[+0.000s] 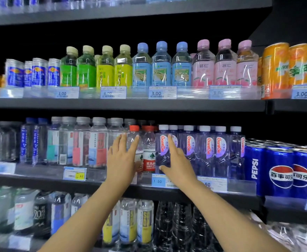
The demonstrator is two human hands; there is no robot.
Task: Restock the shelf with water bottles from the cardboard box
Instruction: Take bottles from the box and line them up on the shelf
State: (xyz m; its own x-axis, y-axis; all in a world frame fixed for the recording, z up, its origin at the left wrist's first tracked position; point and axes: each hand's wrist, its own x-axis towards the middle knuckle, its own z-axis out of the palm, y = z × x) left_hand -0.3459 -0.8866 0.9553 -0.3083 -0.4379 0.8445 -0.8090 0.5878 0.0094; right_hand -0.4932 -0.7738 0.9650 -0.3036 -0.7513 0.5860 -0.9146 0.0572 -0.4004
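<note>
On the middle shelf (112, 182) stand two red-capped water bottles (149, 150) with red and white labels, next to a row of purple-labelled, white-capped water bottles (205, 151). My left hand (121, 157) lies with stretched, spread fingers against the left red-capped bottle (134, 135) and covers its lower left side. My right hand (176, 160) rests flat on the front of the leftmost purple bottle (162, 148), thumb pointing left near its base. Neither hand closes around a bottle. No cardboard box is in view.
Clear grey-capped bottles (98, 142) fill the shelf left of my hands, and blue Pepsi cans (280, 171) stand to the right. The shelf above carries coloured drink bottles (160, 66) and orange cans (276, 70). More water bottles (131, 222) stand below. Price tags (158, 181) line the shelf edges.
</note>
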